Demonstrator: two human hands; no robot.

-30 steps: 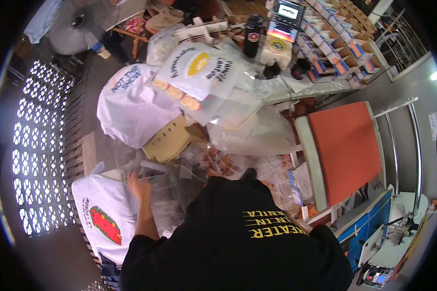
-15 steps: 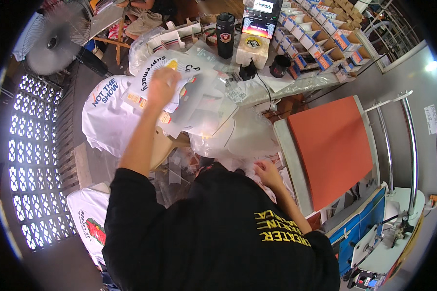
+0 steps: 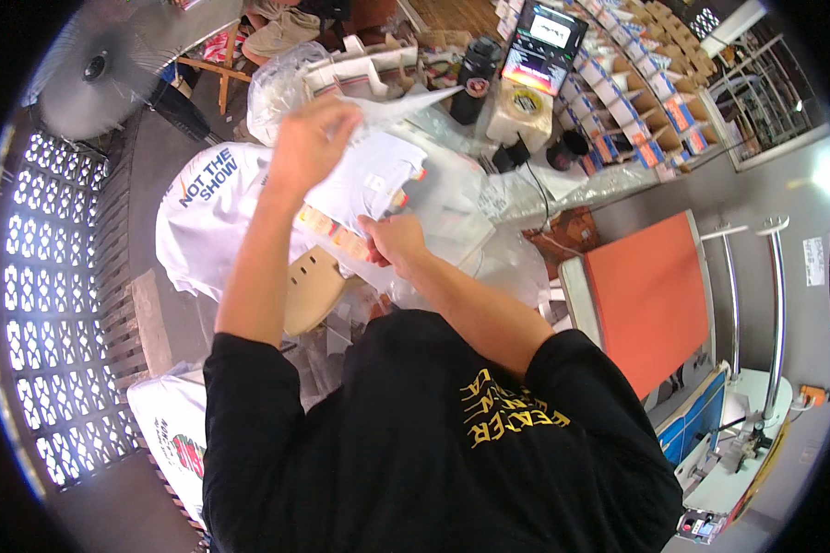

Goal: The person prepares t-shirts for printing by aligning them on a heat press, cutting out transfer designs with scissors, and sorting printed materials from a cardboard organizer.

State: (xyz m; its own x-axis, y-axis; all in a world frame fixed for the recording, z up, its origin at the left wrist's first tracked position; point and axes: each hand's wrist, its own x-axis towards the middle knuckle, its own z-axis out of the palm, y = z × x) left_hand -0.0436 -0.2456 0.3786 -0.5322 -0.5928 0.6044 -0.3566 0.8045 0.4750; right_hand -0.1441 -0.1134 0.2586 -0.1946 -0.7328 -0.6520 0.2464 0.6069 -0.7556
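A white T-shirt point(image 3: 373, 180) lies folded on the bench before me, its collar and small neck label showing. Over its far edge, my left hand point(image 3: 312, 138) is raised and closed on a thin white flap point(image 3: 406, 106) that sticks out to the right; whether this flap belongs to the shirt I cannot tell. My right hand point(image 3: 397, 241) pinches at the near edge of the shirt, thumb on top. Beneath the shirt is a clear plastic sheet or bag point(image 3: 452, 212) with small red and yellow prints along the near edge.
Left of the shirt another white printed shirt point(image 3: 207, 198) is draped. Behind stand a black tumbler point(image 3: 477, 78), a phone point(image 3: 544, 46), a dark mug point(image 3: 567, 149) and boxes in rows point(image 3: 618, 101). A heat press with orange pad point(image 3: 650, 295) is at right; a fan point(image 3: 97, 69) turns at far left.
My right hand has come up from near my body to the shirt's near edge. The dark print on top no longer shows; a collar and a raised white flap do. The view has shifted.
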